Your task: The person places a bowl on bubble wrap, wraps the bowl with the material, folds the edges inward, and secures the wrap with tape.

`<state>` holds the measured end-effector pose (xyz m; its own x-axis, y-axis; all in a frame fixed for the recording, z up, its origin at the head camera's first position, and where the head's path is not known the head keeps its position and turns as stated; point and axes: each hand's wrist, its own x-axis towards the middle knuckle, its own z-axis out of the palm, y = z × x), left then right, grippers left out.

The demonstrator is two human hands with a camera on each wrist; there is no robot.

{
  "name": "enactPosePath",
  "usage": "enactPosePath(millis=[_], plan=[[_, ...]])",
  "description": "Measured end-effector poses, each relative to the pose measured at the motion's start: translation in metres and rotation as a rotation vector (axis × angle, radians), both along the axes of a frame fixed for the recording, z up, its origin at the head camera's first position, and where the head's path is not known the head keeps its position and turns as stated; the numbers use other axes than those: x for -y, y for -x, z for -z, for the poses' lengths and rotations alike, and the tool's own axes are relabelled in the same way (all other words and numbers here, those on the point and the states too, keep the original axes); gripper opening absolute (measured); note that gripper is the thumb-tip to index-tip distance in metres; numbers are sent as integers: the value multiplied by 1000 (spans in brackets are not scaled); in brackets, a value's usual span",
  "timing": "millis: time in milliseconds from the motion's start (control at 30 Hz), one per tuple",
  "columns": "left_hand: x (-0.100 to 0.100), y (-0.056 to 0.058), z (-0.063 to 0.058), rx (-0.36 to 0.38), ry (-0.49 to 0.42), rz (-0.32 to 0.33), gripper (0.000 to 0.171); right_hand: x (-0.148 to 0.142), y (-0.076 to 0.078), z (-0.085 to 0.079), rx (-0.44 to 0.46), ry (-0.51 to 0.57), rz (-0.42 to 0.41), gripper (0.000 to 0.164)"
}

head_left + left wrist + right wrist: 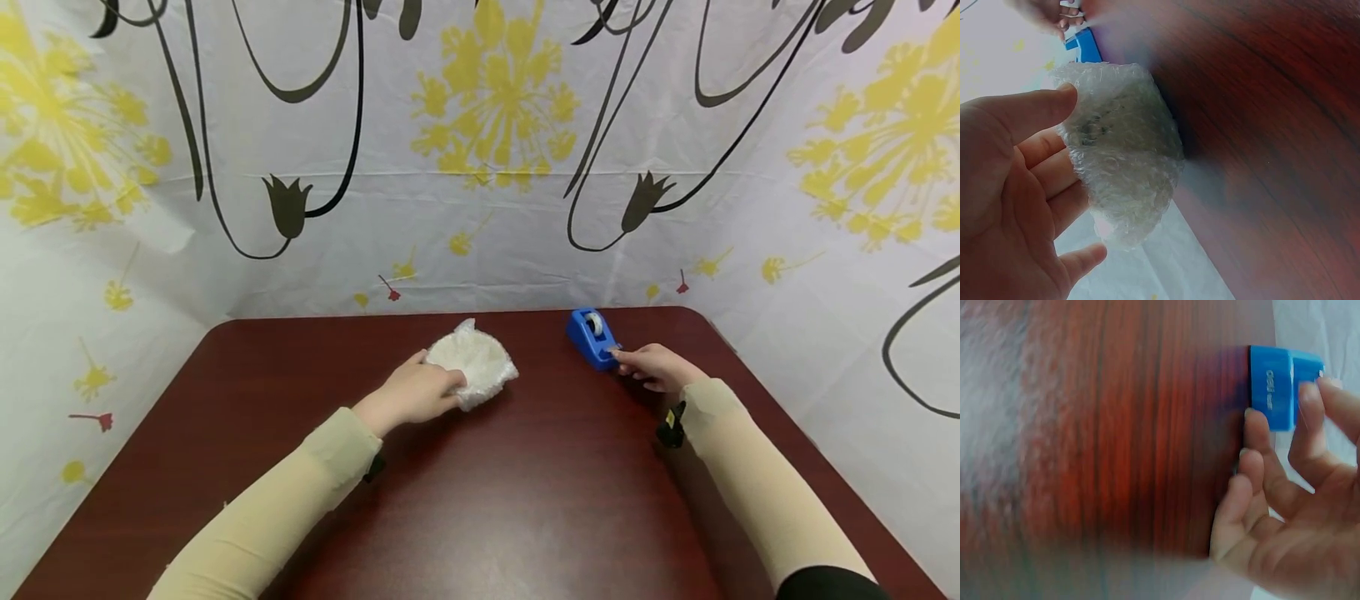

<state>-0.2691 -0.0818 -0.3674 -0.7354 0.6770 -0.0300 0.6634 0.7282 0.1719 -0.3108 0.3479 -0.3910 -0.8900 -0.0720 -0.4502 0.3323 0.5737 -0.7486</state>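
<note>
A roundish bundle in bubble wrap [474, 358] is held at its left side by my left hand [422, 390]. In the left wrist view its thumb lies along one face of the bubble-wrapped bundle [1125, 150], with the fingers behind. What the wrap covers is too blurred to tell. My right hand [658, 367] is at the near end of a blue tape dispenser [588, 337] that carries a small roll of tape [595, 323]. Thumb and forefinger pinch at the dispenser's cutting end; the strip of tape itself is hardly visible. The other fingers curl beside the dispenser [1272, 387].
Both things are toward the far edge of a dark red-brown wooden table [525, 500]. Behind it and along the sides hangs a white cloth [480, 242] with yellow, grey and red flower prints.
</note>
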Motion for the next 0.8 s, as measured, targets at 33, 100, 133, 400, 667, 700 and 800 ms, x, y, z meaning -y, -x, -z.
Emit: enactPosePath(millis=[33, 100, 133, 400, 667, 700, 800], plan=[[0, 0, 0, 2, 0, -2, 18, -3, 0, 1, -1, 24, -10, 43], [1, 0, 0, 7, 1, -6, 17, -7, -1, 2, 4, 73, -18, 40], [1, 0, 0, 10, 1, -8, 17, -9, -2, 2, 8, 93, -17, 38], [0, 5, 2, -4, 0, 6, 15, -8, -2, -1, -5, 53, -38, 34], [1, 5, 3, -2, -4, -12, 9, -1, 5, -1, -4, -4, -50, 33], [1, 5, 3, 2, -3, -9, 9, -2, 4, -1, -1, -18, -53, 33], [-1, 4, 2, 9, 0, -6, 13, -2, 4, 0, 9, -46, -44, 32]])
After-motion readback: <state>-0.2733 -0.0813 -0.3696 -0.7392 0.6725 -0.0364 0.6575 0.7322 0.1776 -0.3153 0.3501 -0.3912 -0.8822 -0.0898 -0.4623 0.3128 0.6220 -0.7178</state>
